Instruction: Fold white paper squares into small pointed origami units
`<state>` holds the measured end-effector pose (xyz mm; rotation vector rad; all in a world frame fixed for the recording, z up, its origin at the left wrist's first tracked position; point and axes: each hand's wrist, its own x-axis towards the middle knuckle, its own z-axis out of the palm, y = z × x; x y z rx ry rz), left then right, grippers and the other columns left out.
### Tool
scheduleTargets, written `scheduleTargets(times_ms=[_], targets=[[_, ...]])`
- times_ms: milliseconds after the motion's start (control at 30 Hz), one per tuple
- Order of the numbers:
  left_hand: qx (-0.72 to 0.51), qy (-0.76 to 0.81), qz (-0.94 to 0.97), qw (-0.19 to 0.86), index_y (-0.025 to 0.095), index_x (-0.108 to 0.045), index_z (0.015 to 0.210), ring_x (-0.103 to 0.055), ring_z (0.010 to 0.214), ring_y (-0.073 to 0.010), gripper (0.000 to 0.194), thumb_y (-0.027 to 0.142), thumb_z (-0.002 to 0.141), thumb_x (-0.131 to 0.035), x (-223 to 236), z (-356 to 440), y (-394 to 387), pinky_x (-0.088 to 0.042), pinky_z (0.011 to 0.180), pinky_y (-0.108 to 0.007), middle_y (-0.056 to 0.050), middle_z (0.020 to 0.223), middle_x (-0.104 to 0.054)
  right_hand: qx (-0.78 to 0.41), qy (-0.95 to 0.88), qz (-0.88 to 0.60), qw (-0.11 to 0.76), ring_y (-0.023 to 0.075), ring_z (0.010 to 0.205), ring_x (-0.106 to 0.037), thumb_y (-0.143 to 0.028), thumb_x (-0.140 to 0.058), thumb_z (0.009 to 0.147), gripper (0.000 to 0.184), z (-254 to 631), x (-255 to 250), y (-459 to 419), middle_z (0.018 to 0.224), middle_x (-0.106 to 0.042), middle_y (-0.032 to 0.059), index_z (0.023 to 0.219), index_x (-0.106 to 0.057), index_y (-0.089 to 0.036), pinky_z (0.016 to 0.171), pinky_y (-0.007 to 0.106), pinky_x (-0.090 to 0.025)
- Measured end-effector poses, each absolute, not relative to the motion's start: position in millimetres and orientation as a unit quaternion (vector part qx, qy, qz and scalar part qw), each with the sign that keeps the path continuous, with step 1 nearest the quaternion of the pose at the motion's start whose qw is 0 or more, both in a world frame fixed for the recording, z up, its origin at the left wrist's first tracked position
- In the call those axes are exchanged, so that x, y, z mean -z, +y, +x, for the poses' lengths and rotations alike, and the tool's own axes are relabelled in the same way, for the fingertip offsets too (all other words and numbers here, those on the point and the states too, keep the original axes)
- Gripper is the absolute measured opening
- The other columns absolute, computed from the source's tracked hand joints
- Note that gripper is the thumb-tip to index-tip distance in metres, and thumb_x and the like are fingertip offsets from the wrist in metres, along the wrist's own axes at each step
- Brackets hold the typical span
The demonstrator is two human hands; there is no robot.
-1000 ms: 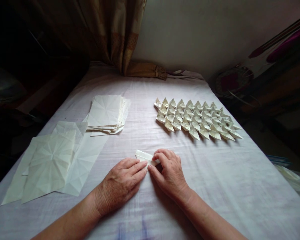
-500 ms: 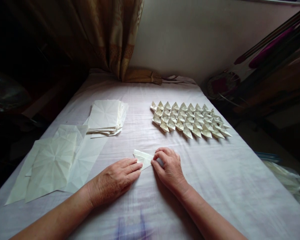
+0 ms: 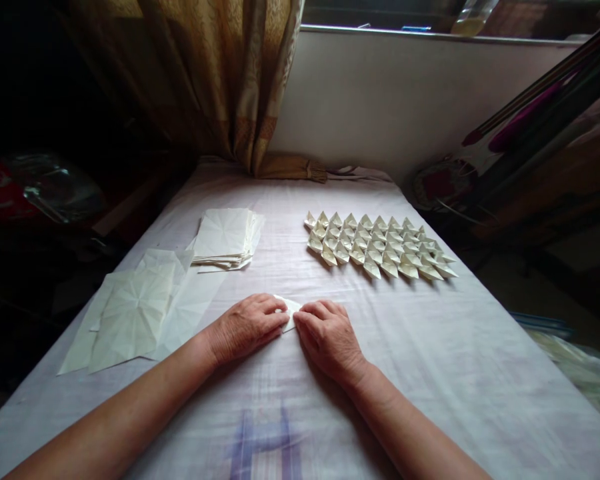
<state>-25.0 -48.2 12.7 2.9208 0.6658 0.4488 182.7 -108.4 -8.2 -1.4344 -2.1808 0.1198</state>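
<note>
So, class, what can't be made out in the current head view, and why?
Folded paper: head view, full shape hidden by left hand and right hand.
Paper stack: head view, lower faces covered by top sheet.
Curtain: head view, top cut off by upper picture edge.

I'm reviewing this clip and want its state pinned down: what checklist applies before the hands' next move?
1. Left hand at the folded paper: ok, touching.
2. Right hand at its right side: ok, touching.
3. Whole paper visible: not ok, hands cover part.
4. Stack of sheets apart from both hands: ok.
5. Pointed paper pieces apart from both hands: ok.
6. Left forearm off the loose sheets: cannot tell from this angle.
</note>
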Motion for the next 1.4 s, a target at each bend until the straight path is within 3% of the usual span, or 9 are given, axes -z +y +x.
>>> scheduleTargets(times_ms=[67,200,333,700,1233,1400], targets=[[-0.134,0.202,0.970,0.030,0.017,-0.065,0.104,-0.063,0.105,-0.0237,0.018,0.028,0.094,-0.055,-14,-24,-42,-0.051,0.094,-0.037,-0.010,0.113,-0.069,-0.055,-0.806,-0.530,0.257,0.0201,0.090,-0.055,-0.021,-0.059,0.090,0.012,183,7,-109,0.097,-0.070,0.0033,0.096,-0.069,-0.023,0.081,0.033,-0.035],[-0.119,0.162,0.980,-0.005,0.015,-0.064,0.105,-0.067,0.097,-0.0230,0.028,0.039,0.096,-0.051,-12,-24,-36,-0.054,0.088,-0.036,-0.011,0.108,-0.070,-0.077,-0.804,-0.536,0.244,0.0203,0.091,-0.056,-0.023,-0.065,0.085,0.013,185,4,-109,0.100,-0.068,0.0039,0.098,-0.068,-0.023,0.082,0.033,-0.038],[-0.167,0.159,0.972,-0.044,0.014,-0.064,0.102,-0.069,0.094,-0.0228,0.028,0.034,0.099,-0.045,-2,-24,-37,-0.055,0.084,-0.036,-0.011,0.104,-0.072,-0.080,-0.804,-0.538,0.241,0.0216,0.094,-0.056,-0.025,-0.067,0.082,0.022,186,4,-109,0.103,-0.066,0.0051,0.104,-0.067,-0.023,0.083,0.034,-0.040],[-0.224,0.304,0.926,0.017,0.019,-0.068,0.101,-0.066,0.091,-0.0191,0.022,0.030,0.096,-0.050,9,-19,-61,-0.053,0.085,-0.034,-0.007,0.098,-0.071,0.021,-0.820,-0.525,0.228,0.0192,0.084,-0.055,-0.019,-0.056,0.092,0.017,187,15,-108,0.094,-0.068,0.0049,0.099,-0.070,-0.023,0.074,0.031,-0.037],[-0.216,0.458,0.860,0.060,0.020,-0.067,0.078,-0.060,0.080,-0.0198,0.018,0.025,0.092,-0.056,4,-2,-97,-0.046,0.079,-0.035,-0.004,0.079,-0.069,-0.035,-0.768,-0.597,0.230,0.0175,0.083,-0.060,-0.022,-0.062,0.089,0.010,195,16,-116,0.086,-0.068,0.0032,0.084,-0.070,-0.022,0.074,0.027,-0.040],[-0.196,0.514,0.833,0.055,0.020,-0.065,0.084,-0.060,0.081,-0.0222,0.011,0.024,0.090,-0.058,1,4,-95,-0.044,0.075,-0.035,-0.004,0.079,-0.070,-0.052,-0.747,-0.621,0.231,0.0164,0.076,-0.062,-0.020,-0.060,0.089,0.010,193,13,-107,0.079,-0.069,0.0017,0.085,-0.069,-0.022,0.069,0.026,-0.039]])
